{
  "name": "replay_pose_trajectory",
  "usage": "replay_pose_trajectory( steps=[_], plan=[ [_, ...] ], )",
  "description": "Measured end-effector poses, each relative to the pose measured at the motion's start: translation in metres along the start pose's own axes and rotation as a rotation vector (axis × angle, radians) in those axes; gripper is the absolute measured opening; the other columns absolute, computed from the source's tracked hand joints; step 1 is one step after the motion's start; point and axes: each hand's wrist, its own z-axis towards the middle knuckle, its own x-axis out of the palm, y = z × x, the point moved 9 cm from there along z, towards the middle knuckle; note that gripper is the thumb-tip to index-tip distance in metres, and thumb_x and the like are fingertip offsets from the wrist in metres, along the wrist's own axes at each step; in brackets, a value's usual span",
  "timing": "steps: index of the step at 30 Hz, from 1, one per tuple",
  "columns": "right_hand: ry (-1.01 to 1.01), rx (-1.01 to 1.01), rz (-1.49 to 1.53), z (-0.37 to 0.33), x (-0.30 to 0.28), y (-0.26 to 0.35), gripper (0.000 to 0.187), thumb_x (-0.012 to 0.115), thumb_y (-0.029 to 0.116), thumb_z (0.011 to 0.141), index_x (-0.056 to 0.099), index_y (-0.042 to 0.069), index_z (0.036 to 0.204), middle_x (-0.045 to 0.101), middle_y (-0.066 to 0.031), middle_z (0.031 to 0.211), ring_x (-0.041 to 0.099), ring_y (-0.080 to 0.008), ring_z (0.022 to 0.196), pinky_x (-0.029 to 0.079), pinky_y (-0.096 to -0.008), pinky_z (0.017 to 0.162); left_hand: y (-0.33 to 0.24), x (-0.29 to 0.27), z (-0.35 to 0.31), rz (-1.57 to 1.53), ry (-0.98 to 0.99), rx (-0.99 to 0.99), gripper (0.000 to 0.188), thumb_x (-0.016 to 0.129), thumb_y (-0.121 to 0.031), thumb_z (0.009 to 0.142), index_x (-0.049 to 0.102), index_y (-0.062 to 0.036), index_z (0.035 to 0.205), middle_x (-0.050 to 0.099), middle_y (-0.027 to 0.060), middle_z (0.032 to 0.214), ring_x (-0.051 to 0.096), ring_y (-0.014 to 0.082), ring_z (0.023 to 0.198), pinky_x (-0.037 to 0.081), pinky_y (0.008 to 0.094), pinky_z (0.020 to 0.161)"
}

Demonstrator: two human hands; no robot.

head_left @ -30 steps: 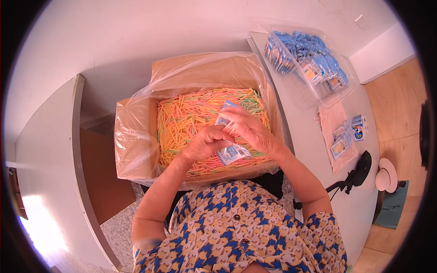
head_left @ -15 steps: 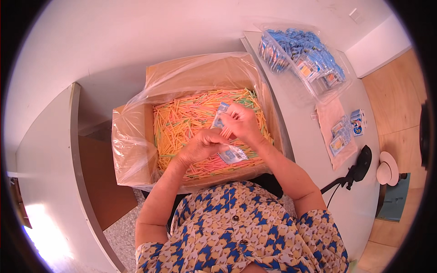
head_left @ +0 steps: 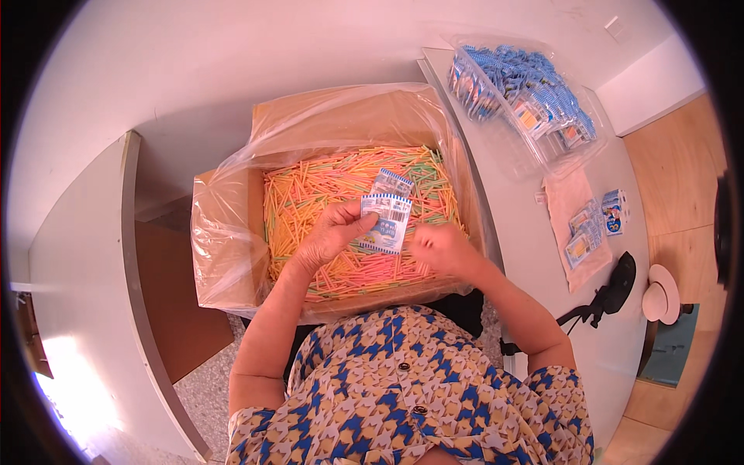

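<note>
My left hand (head_left: 339,232) pinches a small blue-and-white printed packet (head_left: 391,232) between thumb and fingers, above the box. A second similar packet (head_left: 392,183) shows just behind its upper edge; whether the hand holds this one too is unclear. To the right of the packets, my right hand (head_left: 443,249) is curled closed and blurred by motion. Something pinkish shows under its fingers, too smeared to name. Beneath both hands, many thin pastel sticks (head_left: 310,190) in yellow, pink, orange and green fill a cardboard box (head_left: 226,252) lined with clear plastic.
On the grey table (head_left: 535,333) at right stands a clear plastic tub (head_left: 535,155) of blue packets (head_left: 511,70). Nearer, more packets (head_left: 585,232) lie on a pinkish cloth (head_left: 577,275), beside a black device with a cable (head_left: 620,283). Another grey tabletop (head_left: 77,256) is at left.
My hands have moved apart: the right went down and to the right, away from the packets. The left has turned the front packet more upright, its printed side now facing up.
</note>
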Motion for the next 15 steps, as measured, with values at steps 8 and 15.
replay_pose_trajectory(
  steps=[8,15],
  plan=[
    [0.113,0.219,0.360,0.028,-0.024,0.013,0.024,0.067,0.020,0.086,0.056,0.004,0.073,0.055,0.0012,0.061,0.053,-0.0052,0.058,0.039,-0.0240,0.049,0.005,-0.020,0.002,0.256,-0.120,0.064,0.011,0.063,-0.006,0.086,0.072,0.0001,0.092,0.069,0.0023,0.077,0.061,0.0077,0.070,0.051,0.0255,0.068],
    [0.155,0.167,0.140,0.030,-0.014,0.013,0.028,0.070,0.023,0.085,0.055,0.004,0.072,0.055,0.0009,0.062,0.049,-0.0038,0.057,0.037,-0.0234,0.048,-0.002,-0.006,-0.002,0.136,-0.029,-0.046,0.017,0.064,-0.007,0.085,0.070,0.0011,0.098,0.069,0.0050,0.083,0.062,0.0085,0.074,0.051,0.0252,0.070]
  ],
)
